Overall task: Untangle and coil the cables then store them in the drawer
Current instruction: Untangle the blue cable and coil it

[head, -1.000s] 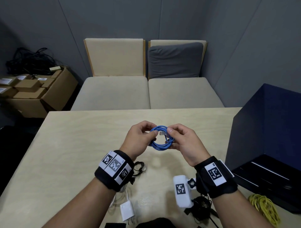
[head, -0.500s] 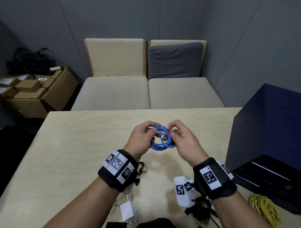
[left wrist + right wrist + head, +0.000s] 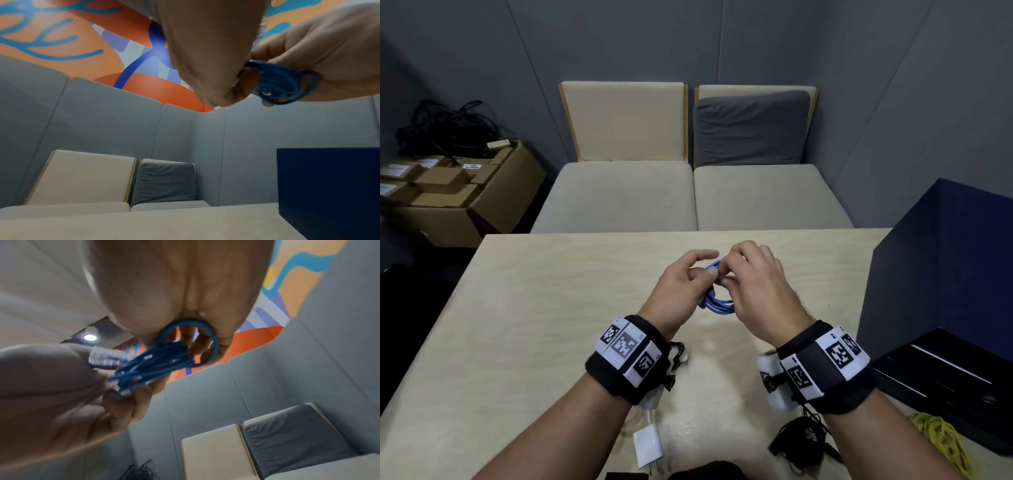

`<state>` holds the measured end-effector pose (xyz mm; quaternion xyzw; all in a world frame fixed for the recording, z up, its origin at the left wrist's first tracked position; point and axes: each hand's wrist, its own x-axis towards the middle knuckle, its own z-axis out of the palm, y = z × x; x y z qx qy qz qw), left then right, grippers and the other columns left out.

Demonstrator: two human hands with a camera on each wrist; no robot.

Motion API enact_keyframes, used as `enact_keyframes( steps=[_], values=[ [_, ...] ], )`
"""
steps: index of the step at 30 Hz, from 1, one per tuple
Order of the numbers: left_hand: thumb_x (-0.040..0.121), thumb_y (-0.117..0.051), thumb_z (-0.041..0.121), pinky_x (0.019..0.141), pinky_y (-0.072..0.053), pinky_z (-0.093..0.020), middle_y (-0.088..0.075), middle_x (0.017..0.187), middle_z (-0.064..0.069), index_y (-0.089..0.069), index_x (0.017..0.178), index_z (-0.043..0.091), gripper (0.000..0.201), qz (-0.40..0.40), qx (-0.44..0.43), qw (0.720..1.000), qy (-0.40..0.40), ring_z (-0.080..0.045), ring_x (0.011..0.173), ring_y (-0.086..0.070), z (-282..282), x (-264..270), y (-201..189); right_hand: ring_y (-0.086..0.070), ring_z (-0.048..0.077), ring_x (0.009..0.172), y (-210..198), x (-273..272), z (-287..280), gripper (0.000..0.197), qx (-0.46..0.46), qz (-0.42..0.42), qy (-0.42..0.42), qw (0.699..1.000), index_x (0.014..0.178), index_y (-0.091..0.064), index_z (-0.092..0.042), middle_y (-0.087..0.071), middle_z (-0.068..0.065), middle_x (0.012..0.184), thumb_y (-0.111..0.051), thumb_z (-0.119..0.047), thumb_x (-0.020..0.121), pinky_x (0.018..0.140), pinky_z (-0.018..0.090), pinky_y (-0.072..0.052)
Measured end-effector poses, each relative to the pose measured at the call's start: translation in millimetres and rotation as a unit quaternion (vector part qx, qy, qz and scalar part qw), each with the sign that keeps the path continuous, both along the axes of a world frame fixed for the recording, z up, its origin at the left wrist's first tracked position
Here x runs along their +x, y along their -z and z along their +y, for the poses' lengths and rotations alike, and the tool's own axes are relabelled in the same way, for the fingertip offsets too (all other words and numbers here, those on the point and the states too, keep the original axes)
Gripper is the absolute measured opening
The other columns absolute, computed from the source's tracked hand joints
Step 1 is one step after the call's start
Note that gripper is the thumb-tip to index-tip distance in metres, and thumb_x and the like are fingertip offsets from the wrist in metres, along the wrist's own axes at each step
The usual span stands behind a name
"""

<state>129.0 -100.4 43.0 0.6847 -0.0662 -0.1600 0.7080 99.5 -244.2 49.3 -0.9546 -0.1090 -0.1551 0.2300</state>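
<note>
now both hands point(image 3: 722, 291) on blue cable point(image 3: 717, 303) (coiled)

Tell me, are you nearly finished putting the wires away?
Not nearly. The blue cable looks coiled, and the left hand and right hand both hold it above the table. The yellow cable and black cable wait there uncoiled. Whether the drawer holds anything, I cannot tell.

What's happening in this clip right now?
A person holds a coiled blue cable above the table with both hands. The left hand grips the bundle while the right hand pinches it near the top, with a clear plug beside the bundle. A yellow cable, a black cable and a white charger lie on the table; the dark drawer unit stands at right.
</note>
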Motion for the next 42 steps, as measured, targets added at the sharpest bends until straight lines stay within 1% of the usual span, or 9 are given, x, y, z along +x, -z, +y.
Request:
enact_keyframes(
  steps=[3,8,12,16,19,23,34,40,42],
  values=[
    [0.096,-0.046,-0.002,0.055,-0.043,-0.023,-0.052,0.056,-0.003,-0.055,0.106,0.009,0.017,0.020,-0.073,0.997,0.001,-0.017,0.055,-0.047,4,-3,-9,-0.040,0.018,0.090,-5,0,-6,0.005,0.082,0.008,-0.007,0.997,0.092,-0.053,-0.015,-0.048,-0.005,0.100,-0.050,-0.012,0.091,0.076,0.035,-0.042],
    [0.090,-0.051,-0.008,0.049,-0.039,-0.021,-0.050,0.049,-0.002,-0.056,0.086,0.001,0.011,0.012,-0.051,0.999,-0.003,-0.012,0.044,-0.040,-1,2,-14,-0.034,0.011,0.085,-11,-8,3,0.011,0.053,-0.041,-0.029,0.997,0.090,-0.052,-0.018,-0.053,-0.010,0.094,-0.041,-0.021,0.088,0.074,0.028,-0.027],
    [0.088,-0.054,-0.012,0.048,-0.039,-0.017,-0.056,0.050,-0.002,-0.058,0.080,-0.001,0.014,-0.009,-0.020,1.000,0.009,-0.010,0.044,-0.046,-6,-3,-16,-0.045,0.008,0.072,-23,-4,-1,0.008,0.142,0.061,-0.005,0.988,0.089,-0.050,-0.020,-0.052,-0.014,0.080,-0.054,-0.013,0.091,0.066,0.018,-0.033],
    [0.088,-0.056,-0.007,0.051,-0.041,-0.019,-0.063,0.074,-0.032,-0.059,0.085,-0.004,0.006,-0.029,0.004,1.000,0.005,-0.021,0.057,-0.052,-8,-7,-16,-0.054,0.007,0.065,-31,2,-9,0.019,0.296,0.154,0.045,0.942,0.086,-0.057,-0.024,-0.060,-0.007,0.079,-0.064,-0.006,0.087,0.064,0.014,-0.044],
    [0.088,-0.056,-0.006,0.049,-0.041,-0.020,-0.060,0.059,-0.017,-0.059,0.087,-0.005,0.004,-0.051,0.025,0.998,0.010,-0.014,0.045,-0.048,-10,-8,-15,-0.057,0.009,0.067,-32,5,-12,0.016,0.391,0.160,0.072,0.903,0.083,-0.061,-0.017,-0.060,-0.002,0.075,-0.068,-0.003,0.085,0.063,0.020,-0.048],
    [0.078,-0.062,0.017,0.057,-0.046,-0.028,-0.060,0.055,0.005,-0.064,0.079,0.016,0.002,-0.078,0.051,0.996,-0.001,-0.015,0.052,-0.053,-12,-7,-14,-0.056,0.007,0.058,-32,7,-13,0.011,0.456,0.153,0.100,0.871,0.080,-0.062,-0.011,-0.060,0.000,0.068,-0.069,-0.004,0.084,0.052,0.014,-0.043],
    [0.084,-0.065,0.003,0.061,-0.045,-0.019,-0.064,0.063,0.002,-0.062,0.074,0.024,0.024,-0.149,0.114,0.982,0.006,-0.007,0.056,-0.054,-13,-4,-24,-0.045,0.009,0.045,-36,11,-13,0.011,0.542,0.152,0.130,0.816,0.080,-0.059,-0.004,-0.051,0.005,0.058,-0.068,-0.001,0.084,0.046,0.016,-0.040],
    [0.080,-0.064,0.009,0.059,-0.042,-0.028,-0.059,0.056,0.008,-0.064,0.072,0.019,0.013,-0.120,0.073,0.990,-0.020,-0.014,0.056,-0.051,-17,-3,-19,-0.045,0.008,0.046,-38,15,-12,0.014,0.472,0.150,0.100,0.863,0.080,-0.058,-0.006,-0.052,0.003,0.061,-0.072,-0.001,0.081,0.046,0.016,-0.039],
    [0.079,-0.063,0.010,0.059,-0.044,-0.030,-0.062,0.061,0.002,-0.065,0.074,0.016,0.008,-0.110,0.058,0.992,-0.030,-0.016,0.058,-0.053,-18,-3,-18,-0.045,0.007,0.046,-38,16,-12,0.015,0.457,0.156,0.091,0.871,0.079,-0.058,-0.007,-0.051,0.001,0.060,-0.073,-0.002,0.081,0.046,0.016,-0.038]
  ],
)
